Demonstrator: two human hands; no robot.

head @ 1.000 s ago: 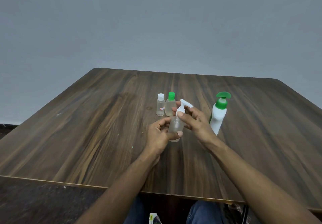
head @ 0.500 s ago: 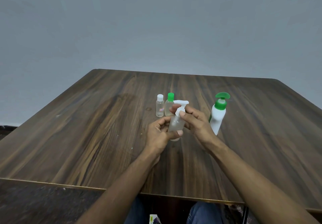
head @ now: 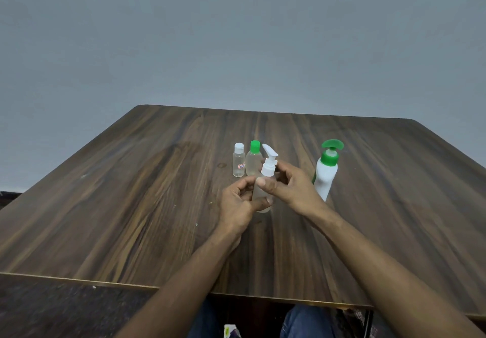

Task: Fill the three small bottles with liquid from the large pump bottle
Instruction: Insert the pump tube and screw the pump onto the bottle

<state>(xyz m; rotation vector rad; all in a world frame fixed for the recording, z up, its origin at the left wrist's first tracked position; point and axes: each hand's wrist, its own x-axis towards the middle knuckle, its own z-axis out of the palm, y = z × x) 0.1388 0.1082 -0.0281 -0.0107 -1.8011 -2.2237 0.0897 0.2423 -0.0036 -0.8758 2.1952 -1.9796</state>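
Left hand [head: 240, 203]: fingers curled round the body of the frosted pump-top bottle [head: 263, 193], held just above the wooden table [head: 131, 206]
Right hand [head: 292, 185]: thumb and fingers pinch that bottle's neck below its white pump head; nozzle points away
Behind the hands: white-capped bottle [head: 238, 164] and green-capped bottle [head: 253, 162] upright, touching or nearly so
Right side: large pump bottle [head: 326, 174] standing on the table, just beside the right hand

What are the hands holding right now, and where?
The small frosted pump bottle: left hand grips its body, right hand pinches its white pump collar.
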